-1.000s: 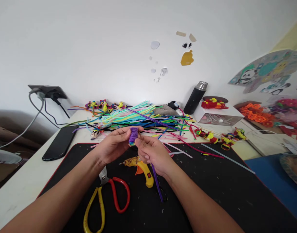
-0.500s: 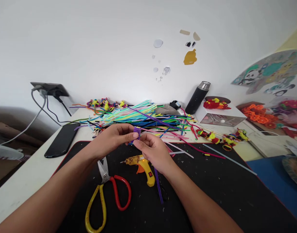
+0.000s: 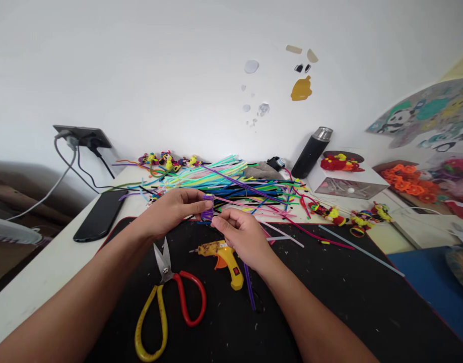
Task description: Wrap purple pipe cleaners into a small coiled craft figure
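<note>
Head view: the left hand [image 3: 169, 212] pinches the purple coil [image 3: 207, 215] upright between thumb and fingers, near centre, above the mat [image 3: 329, 297]. The right hand [image 3: 246, 239], at four o'clock from it, seems to pinch the purple stem [image 3: 249, 287] trailing at five o'clock. The step in hand looks like winding or tidying that coil; the next move calls for a steady left grip and light right tension, clear of the glue gun [image 3: 231, 264] at five o'clock

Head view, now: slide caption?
Left hand pinches purple coil above scissors and yellow glue gun on black mat.
</note>
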Motion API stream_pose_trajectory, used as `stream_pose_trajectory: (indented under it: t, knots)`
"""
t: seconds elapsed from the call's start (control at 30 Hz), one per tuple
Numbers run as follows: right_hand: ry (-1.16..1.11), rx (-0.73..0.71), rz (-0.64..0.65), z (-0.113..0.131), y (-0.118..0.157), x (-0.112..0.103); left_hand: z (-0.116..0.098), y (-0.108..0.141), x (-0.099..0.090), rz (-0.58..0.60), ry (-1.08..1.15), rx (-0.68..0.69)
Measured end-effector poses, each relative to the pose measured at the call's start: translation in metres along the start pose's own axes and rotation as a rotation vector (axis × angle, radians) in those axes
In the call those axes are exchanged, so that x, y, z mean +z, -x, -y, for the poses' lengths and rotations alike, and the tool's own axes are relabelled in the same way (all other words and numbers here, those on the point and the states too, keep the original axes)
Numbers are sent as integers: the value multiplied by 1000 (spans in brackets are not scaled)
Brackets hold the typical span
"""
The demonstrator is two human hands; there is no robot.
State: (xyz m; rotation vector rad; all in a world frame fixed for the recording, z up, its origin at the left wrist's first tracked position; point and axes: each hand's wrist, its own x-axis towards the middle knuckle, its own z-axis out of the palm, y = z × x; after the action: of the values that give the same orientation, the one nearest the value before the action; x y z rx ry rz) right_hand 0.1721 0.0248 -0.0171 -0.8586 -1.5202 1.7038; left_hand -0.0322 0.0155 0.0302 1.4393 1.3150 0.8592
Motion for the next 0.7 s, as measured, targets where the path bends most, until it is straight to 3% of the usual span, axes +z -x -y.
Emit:
stream_pose_trajectory:
  t: [0.43, 0.7]
  knots:
    - [36, -32, -12, -3, 0, 0, 3, -2, -2, 5, -134, 17]
    - [-23, -25, -20, -4, -1, 0, 10, -4, -2, 13, 25, 13]
